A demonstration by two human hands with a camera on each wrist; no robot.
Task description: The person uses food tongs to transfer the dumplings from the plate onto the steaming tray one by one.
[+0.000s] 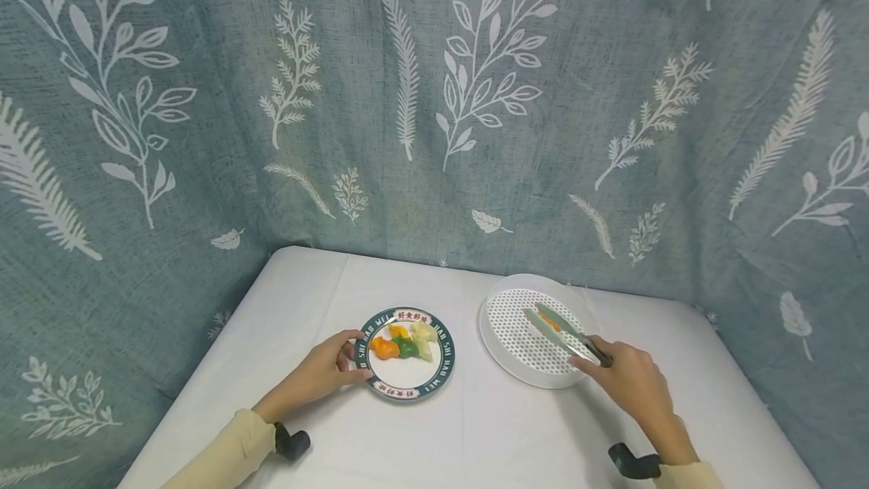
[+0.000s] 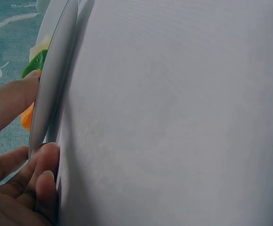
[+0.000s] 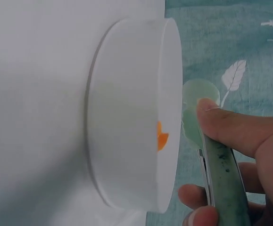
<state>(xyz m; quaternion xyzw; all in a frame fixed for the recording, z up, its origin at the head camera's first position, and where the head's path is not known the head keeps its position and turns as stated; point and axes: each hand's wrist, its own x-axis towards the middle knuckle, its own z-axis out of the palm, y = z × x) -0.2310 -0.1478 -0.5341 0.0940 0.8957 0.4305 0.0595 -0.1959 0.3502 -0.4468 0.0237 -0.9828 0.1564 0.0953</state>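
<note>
On the left, my left hand [image 1: 333, 364] grips the near-left rim of a round plate [image 1: 405, 385] with a dark green lettered border. In the left wrist view the thumb lies over the rim and the fingers curl at its underside. Several dumpling-like pieces rest on the plate: orange [image 1: 384, 348], green [image 1: 407, 347], yellow and pale ones. My right hand [image 1: 631, 379] holds pale green tongs [image 1: 570, 328] above a white steamer basket [image 1: 505, 323] with a perforated base. An orange piece [image 3: 162, 137] shows just inside the basket's rim, apart from the tongs in the right wrist view.
A white cloth [image 1: 468, 436] covers the table. Blue-green curtains [image 1: 407, 96] with white leaf prints stand behind the table and along both sides. Dark bands with camera mounts [image 1: 292, 441] sit on the wrists, below beige sleeves.
</note>
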